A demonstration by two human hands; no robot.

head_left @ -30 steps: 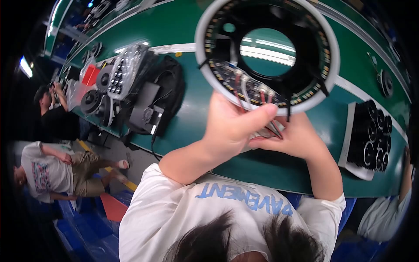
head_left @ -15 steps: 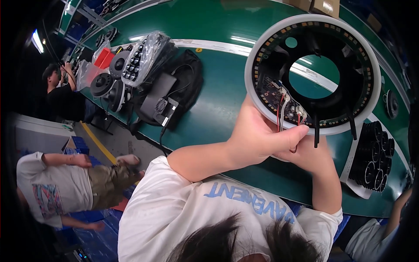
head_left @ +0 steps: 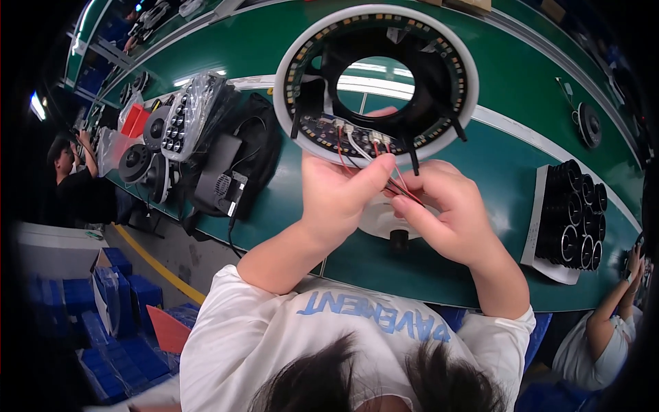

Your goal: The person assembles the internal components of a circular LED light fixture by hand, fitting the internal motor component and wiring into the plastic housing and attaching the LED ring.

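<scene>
A round lamp-like housing (head_left: 471,89) with a white rim, a black inside and small LEDs around its edge is tilted up in front of me. My left hand (head_left: 343,196) grips its lower rim, thumb in front and fingers partly hidden behind. On the housing's near inner side is a dark circuit board (head_left: 321,128) with white connectors. Thin red, white and dark wires (head_left: 406,192) run down from it. My right hand (head_left: 449,209) pinches these wires just below the rim. Beneath both hands shows a white round part (head_left: 377,218) with a black stub; whether it touches the table is unclear.
On the green table's right stands a white tray (head_left: 542,206) of black cylinders. A black disc-shaped part (head_left: 588,125) lies beyond it. To the left are a black bag (head_left: 264,144), a grey device (head_left: 218,165), bagged parts (head_left: 195,113) and a red bin (head_left: 135,121). Other people are at both sides.
The housing has shifted left and tipped back. My right hand has come out from behind it and now pinches the wires. The white part below has come into view.
</scene>
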